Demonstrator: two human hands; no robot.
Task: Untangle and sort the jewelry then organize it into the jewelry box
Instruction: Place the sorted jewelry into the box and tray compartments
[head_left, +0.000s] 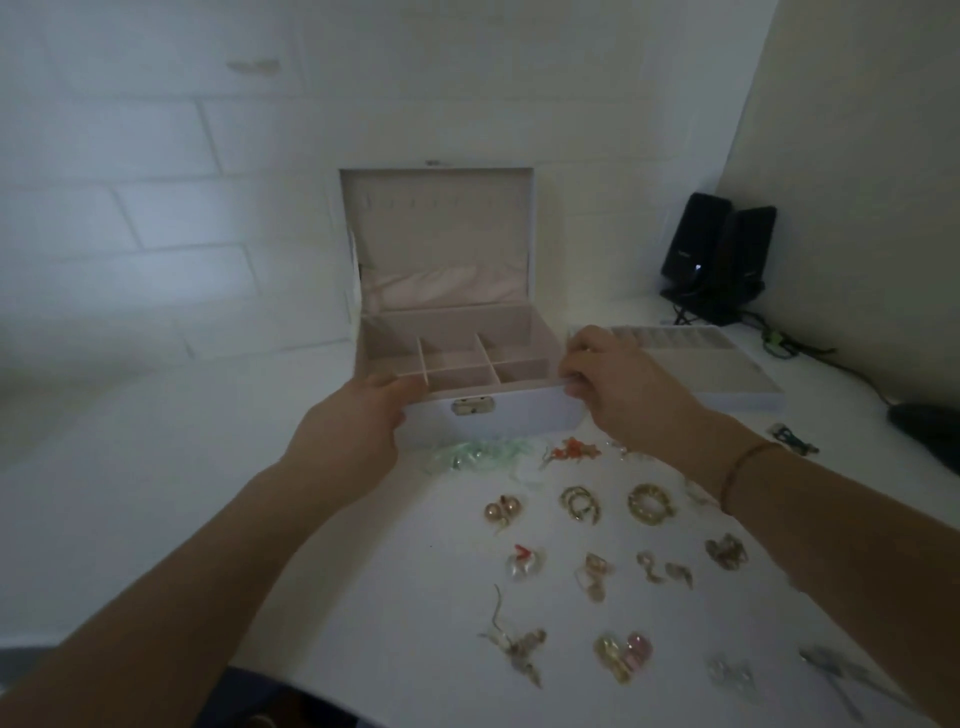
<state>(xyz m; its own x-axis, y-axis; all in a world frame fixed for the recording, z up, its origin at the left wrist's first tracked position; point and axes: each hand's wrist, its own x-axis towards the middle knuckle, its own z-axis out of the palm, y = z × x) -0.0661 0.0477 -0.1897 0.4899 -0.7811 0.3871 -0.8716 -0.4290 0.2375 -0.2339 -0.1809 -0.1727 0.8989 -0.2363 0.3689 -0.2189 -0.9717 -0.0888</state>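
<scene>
Now both sets of fingers curl over the jewelry box (488, 415) front corners, left hand (358, 421) at 9 o'clock, right hand (618, 384) at 3, probably steadying it. Sorted earrings (582, 504) lie at 6 on the table (156, 467).

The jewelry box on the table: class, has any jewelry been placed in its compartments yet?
No: the open jewelry box shows only bare compartments, while the earrings lie on the table.

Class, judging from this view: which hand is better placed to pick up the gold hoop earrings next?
Right. The right hand grips the jewelry box's right corner, with the gold hoop earrings just below its wrist; the left hand is farther away.
</scene>
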